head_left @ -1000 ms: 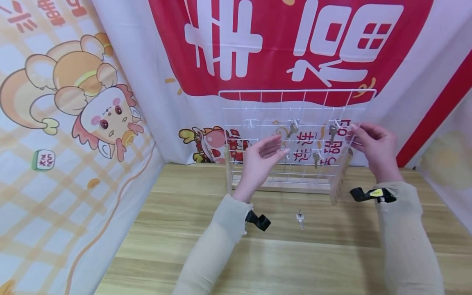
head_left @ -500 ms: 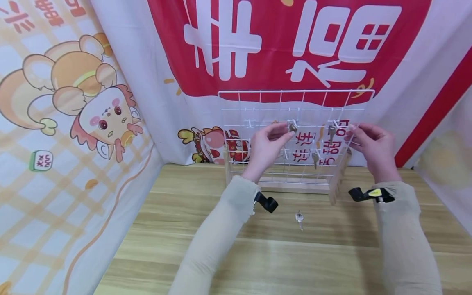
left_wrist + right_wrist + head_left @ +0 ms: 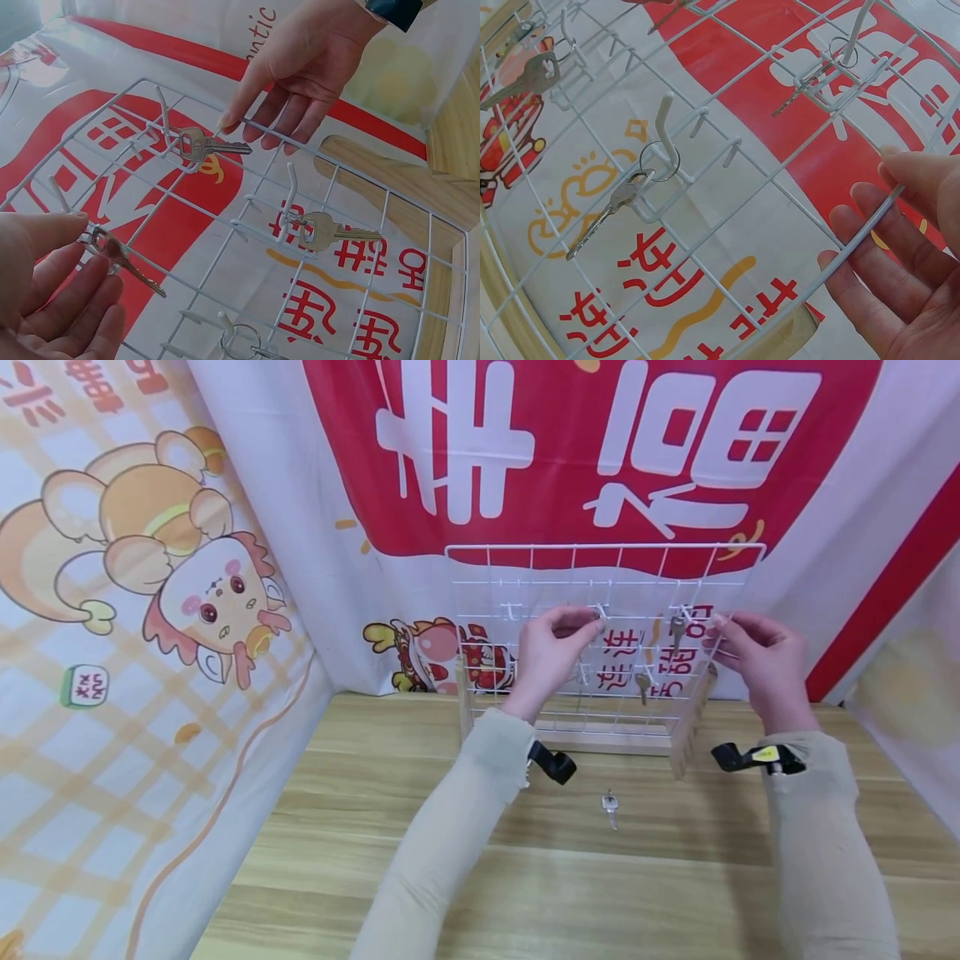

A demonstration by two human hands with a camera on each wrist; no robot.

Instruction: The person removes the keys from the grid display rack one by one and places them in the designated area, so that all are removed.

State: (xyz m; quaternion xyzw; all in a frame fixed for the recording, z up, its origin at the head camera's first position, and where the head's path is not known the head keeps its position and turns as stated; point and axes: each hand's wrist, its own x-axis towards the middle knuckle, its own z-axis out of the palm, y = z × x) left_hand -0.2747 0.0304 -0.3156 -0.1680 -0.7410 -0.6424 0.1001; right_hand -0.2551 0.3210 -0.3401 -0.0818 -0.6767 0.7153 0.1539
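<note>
My left hand pinches the ring of a key at the upper middle hook of the white wire grid. In the head view that hand hides most of this key. Thumb and fingers of my right hand grip the grid's right edge wire. One key hangs from the upper right hook, close to the right hand. Another key hangs on the lower right hook. A further key hangs at the lower middle. Flat on the table lies a loose key with a ring.
The grid stands upright in a wooden base on the wood-grain table. A bare hook sits at the grid's upper left. Printed cloth hangs behind and along the left side.
My left hand has moved up and right to the upper middle hook and taken hold of the key's ring there. The right hand keeps its place on the grid's edge.
</note>
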